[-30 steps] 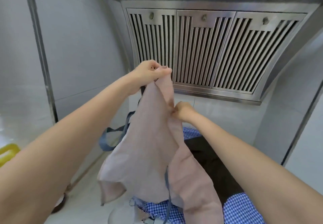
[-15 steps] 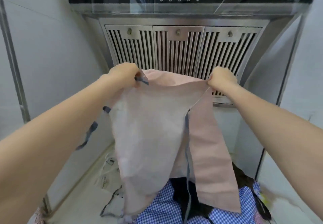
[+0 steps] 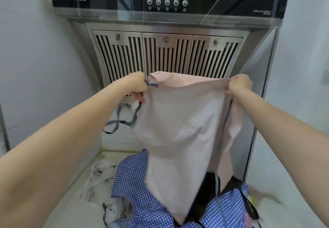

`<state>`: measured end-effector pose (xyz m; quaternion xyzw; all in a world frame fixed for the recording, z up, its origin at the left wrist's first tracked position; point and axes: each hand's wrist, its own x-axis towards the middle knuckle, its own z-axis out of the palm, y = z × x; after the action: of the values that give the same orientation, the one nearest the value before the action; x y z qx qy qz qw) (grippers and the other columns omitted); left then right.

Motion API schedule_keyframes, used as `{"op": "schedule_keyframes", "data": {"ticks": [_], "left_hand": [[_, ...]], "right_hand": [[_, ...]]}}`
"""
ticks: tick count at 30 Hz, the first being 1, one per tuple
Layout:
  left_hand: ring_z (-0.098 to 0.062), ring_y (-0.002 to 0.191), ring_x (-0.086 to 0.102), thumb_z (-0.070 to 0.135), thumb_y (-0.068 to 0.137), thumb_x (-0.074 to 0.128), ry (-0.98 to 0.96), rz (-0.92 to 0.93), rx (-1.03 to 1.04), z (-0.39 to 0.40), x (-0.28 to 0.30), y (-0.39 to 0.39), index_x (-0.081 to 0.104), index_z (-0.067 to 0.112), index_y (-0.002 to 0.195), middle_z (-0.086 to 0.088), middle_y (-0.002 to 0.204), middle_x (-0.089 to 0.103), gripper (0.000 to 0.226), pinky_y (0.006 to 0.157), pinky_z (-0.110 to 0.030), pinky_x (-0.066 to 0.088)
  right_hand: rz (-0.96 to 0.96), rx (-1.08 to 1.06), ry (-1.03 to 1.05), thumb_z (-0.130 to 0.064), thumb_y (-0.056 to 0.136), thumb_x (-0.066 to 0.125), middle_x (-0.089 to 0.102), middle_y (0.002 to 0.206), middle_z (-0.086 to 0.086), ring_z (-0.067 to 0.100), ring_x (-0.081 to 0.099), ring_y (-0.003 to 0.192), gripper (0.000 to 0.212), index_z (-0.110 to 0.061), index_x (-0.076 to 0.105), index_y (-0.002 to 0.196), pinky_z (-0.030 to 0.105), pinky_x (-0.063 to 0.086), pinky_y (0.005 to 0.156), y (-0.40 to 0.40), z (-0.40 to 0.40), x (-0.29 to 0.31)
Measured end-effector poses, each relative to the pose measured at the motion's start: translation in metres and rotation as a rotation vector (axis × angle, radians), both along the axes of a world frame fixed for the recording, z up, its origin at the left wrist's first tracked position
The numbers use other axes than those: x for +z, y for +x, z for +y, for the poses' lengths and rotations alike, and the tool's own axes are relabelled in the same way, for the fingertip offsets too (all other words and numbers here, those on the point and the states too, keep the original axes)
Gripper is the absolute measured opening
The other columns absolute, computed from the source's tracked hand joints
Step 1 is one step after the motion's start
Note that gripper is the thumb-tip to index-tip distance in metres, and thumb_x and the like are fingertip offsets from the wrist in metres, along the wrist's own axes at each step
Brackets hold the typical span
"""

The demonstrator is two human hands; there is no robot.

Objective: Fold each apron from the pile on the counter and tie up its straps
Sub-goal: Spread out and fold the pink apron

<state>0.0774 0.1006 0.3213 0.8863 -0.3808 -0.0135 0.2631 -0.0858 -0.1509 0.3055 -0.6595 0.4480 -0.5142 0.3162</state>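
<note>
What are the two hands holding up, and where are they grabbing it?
A pink apron. The left hand grips one top corner, where the grey strap joins it, and the right hand pinches the other top corner.

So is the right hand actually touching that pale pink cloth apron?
Touching. The head view shows the right hand with fingers curled round the top corner of the pale pink cloth apron, holding it up.

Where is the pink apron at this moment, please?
In the head view the pink apron hangs mid-frame, gripped at its top corners by the left hand and right hand, before the range hood.
</note>
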Motion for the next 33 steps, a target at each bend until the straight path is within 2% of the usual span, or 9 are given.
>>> {"op": "schedule_keyframes", "data": {"ticks": [7,11,14,19,21,23,25,28,33], "left_hand": [[-0.008,0.053,0.055,0.022,0.093,0.056,-0.191,0.501,-0.536,0.004,0.0,-0.019,0.058,0.009,0.099,-0.001,0.075,0.064,0.015,0.049,-0.014,0.047],[-0.005,0.047,0.046,0.021,0.092,0.057,-0.338,0.501,-0.286,0.013,-0.037,0.03,0.056,0.012,0.087,0.002,0.06,0.052,0.01,0.042,-0.013,0.041],[-0.008,0.043,0.037,0.024,0.092,0.058,-0.313,0.486,-0.012,0.024,-0.089,0.078,0.051,0.014,0.084,0.0,0.058,0.043,0.015,0.042,-0.016,0.031],[-0.016,0.047,0.045,0.026,0.088,0.063,0.236,0.245,0.36,0.053,-0.193,0.143,0.05,0.007,0.068,-0.004,0.057,0.05,0.03,0.037,-0.019,0.033],[-0.019,0.064,0.056,0.025,0.086,0.063,0.423,0.191,0.461,0.058,-0.238,0.153,0.051,0.005,0.1,-0.005,0.079,0.056,0.028,0.051,-0.023,0.041],[-0.027,0.099,0.057,0.031,0.088,0.061,0.56,0.104,0.522,0.053,-0.281,0.151,0.032,0.009,0.132,-0.011,0.114,0.05,0.057,0.076,-0.033,0.047],[-0.032,0.122,0.04,0.038,0.09,0.057,0.641,-0.018,0.445,0.043,-0.317,0.137,0.024,0.016,0.141,-0.011,0.135,0.035,0.065,0.092,-0.041,0.042],[-0.032,0.137,0.019,0.033,0.089,0.058,0.71,0.078,0.058,0.015,-0.372,0.115,0.013,0.023,0.148,-0.009,0.152,0.012,0.075,0.109,-0.042,0.029],[-0.027,0.144,-0.001,0.041,0.092,0.053,0.619,0.133,-0.165,-0.053,-0.404,0.099,0.003,0.031,0.15,-0.003,0.157,-0.011,0.076,0.113,-0.044,0.021]], "right_hand": [[-0.061,-0.081,-0.427,-0.014,0.098,0.036,0.054,0.118,0.013,0.025,0.051,0.107,0.023,-0.008,0.045,0.118,0.029,0.037,0.088,-0.001,0.022,0.047],[0.143,0.155,-0.598,-0.023,0.086,0.056,0.055,0.122,0.014,0.032,0.052,0.114,0.045,-0.009,0.039,0.126,0.042,0.041,0.096,0.062,0.013,0.022],[0.325,0.32,-0.482,-0.036,0.088,0.056,0.042,0.139,0.015,0.039,0.036,0.13,0.065,-0.011,0.029,0.141,0.05,0.031,0.107,0.127,0.005,-0.042],[0.842,0.651,-0.372,-0.038,0.092,0.053,0.02,0.154,0.009,0.041,0.02,0.138,0.077,-0.015,0.009,0.151,0.05,0.024,0.108,0.197,0.023,-0.212],[1.035,0.733,-0.412,-0.034,0.094,0.05,0.017,0.155,0.008,0.045,0.012,0.139,0.075,-0.015,0.006,0.151,0.05,0.023,0.109,0.216,0.028,-0.274],[1.204,0.733,-0.511,-0.028,0.095,0.047,0.014,0.155,0.006,0.052,0.004,0.138,0.071,-0.015,0.005,0.15,0.054,0.02,0.11,0.23,0.027,-0.321],[1.349,0.742,-0.627,-0.026,0.094,0.046,0.011,0.156,0.006,0.053,0.002,0.137,0.07,-0.017,0.006,0.15,0.058,0.013,0.112,0.237,0.021,-0.352],[1.417,0.79,-0.704,-0.037,0.092,0.045,0.007,0.157,0.005,0.05,0.003,0.139,0.072,-0.019,0.005,0.149,0.059,-0.002,0.112,0.246,0.004,-0.383],[1.225,1.056,-0.655,-0.035,0.094,0.045,0.023,0.155,0.002,0.027,0.024,0.14,0.074,-0.023,-0.001,0.15,0.046,0.011,0.113,0.251,-0.02,-0.374]]}}
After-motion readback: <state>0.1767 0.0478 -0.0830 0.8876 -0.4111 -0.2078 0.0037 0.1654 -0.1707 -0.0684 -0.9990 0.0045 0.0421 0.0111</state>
